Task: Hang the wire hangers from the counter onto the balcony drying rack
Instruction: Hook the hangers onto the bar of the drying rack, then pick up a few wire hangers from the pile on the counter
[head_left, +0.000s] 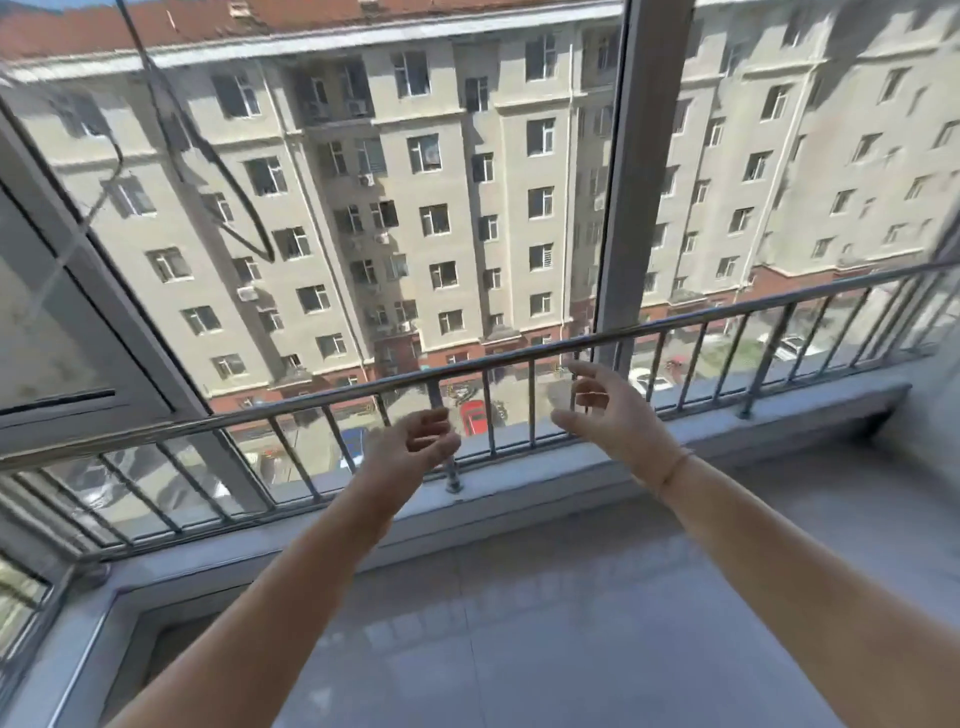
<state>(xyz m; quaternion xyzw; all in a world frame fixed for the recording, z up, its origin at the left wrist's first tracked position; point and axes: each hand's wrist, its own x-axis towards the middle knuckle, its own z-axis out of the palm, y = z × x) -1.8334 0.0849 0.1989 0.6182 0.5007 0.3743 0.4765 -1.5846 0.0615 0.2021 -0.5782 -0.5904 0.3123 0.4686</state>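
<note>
As hands stand: left hand (415, 441) and right hand (602, 410) loosely curled, holding nothing
Hangers: wire hangers (244, 202) blurred, upper left
Next: probably fetch one by its hook, lift steadily

A steel railing (519, 358) crosses the frame from lower left to right. Its balusters sit on a grey sill (779, 410). A window post (634, 182) stands right of centre. An open sash (78, 364) occupies the left edge. Outside are a beige block (457, 156) and, at centre, a red car (474, 415). Grey floor (519, 623) fills the bottom.
</note>
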